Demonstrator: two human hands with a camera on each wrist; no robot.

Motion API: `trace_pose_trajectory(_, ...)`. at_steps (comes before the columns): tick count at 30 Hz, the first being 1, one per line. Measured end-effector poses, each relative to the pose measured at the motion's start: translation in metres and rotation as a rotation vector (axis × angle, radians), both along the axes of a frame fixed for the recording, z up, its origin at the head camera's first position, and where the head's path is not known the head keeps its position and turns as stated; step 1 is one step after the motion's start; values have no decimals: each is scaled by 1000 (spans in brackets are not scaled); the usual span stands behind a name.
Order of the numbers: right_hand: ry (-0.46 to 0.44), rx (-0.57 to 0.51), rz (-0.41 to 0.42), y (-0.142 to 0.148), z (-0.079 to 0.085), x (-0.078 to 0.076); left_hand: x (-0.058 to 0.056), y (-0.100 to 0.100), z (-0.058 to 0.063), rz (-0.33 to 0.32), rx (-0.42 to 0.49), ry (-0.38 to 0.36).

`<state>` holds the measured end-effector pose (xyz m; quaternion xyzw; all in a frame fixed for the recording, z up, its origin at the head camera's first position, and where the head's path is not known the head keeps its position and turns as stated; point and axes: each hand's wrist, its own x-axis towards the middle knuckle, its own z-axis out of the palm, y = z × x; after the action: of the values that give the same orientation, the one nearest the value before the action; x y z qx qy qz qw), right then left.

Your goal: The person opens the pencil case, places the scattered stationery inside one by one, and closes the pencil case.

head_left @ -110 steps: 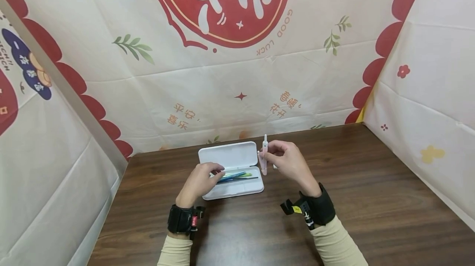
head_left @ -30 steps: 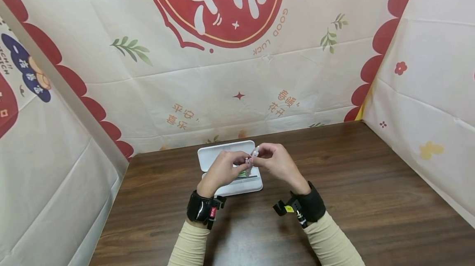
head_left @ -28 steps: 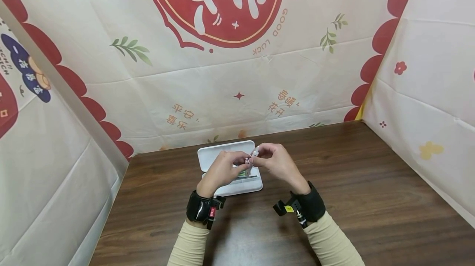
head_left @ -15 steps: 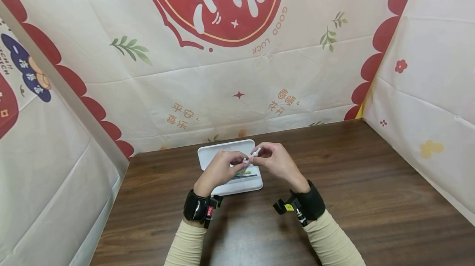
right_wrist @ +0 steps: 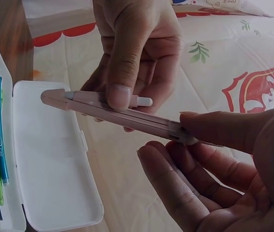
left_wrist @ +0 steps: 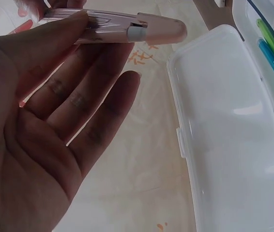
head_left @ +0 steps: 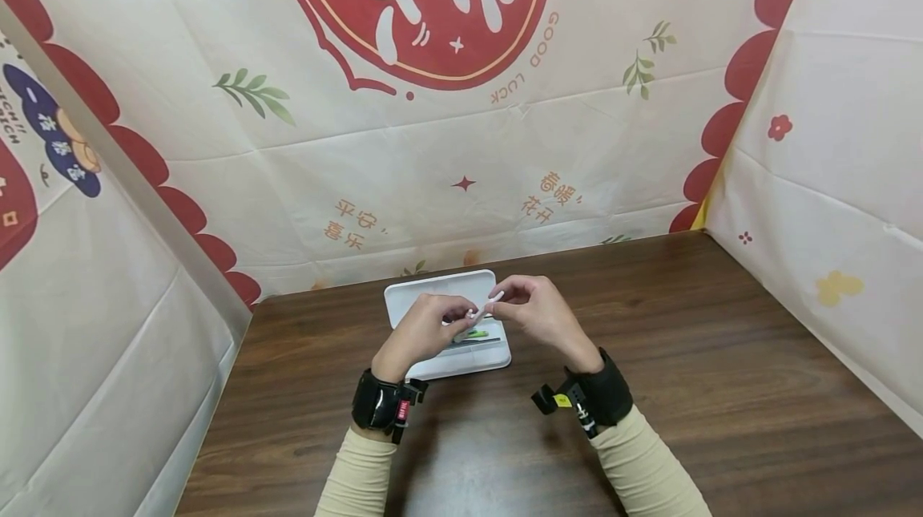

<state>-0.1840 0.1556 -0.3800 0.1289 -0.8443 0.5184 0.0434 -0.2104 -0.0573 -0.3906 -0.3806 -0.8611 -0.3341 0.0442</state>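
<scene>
A pale pink drawing compass (right_wrist: 142,123) is held between both hands above the pencil case, its legs folded together and a pink cap (right_wrist: 54,99) over the tips. My left hand (head_left: 421,331) pinches its legs between thumb and fingers, the other fingers spread loosely below. At the hinge end, my right hand (head_left: 539,313) grips the compass with thumb and fingertips. A short white stub (right_wrist: 144,101) sticks out beside the left thumb. Under the hands lies the open white pencil case (head_left: 472,362), its lid (right_wrist: 54,164) laid back.
Inside the case are a blue pen (right_wrist: 0,130), a green pen (head_left: 477,334) and a thin dark stick-like item. The brown wooden table (head_left: 649,341) meets a printed cloth backdrop (head_left: 433,156) behind. Cloth also hangs at both sides.
My left hand has left the pens in the case and taken hold of the compass. The right hand brought the compass leftward over the case, and it has tilted from upright to slanting.
</scene>
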Motion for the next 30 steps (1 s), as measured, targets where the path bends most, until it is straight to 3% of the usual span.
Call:
trace_pose_trajectory(15,-23,-12,-7,3,-1,-1,-1,-9,-9,52,-53,-59)
trace_pose_trajectory(30,-61,-60,-23,8,0,-4,-4,-21,-19,62,-83,-66)
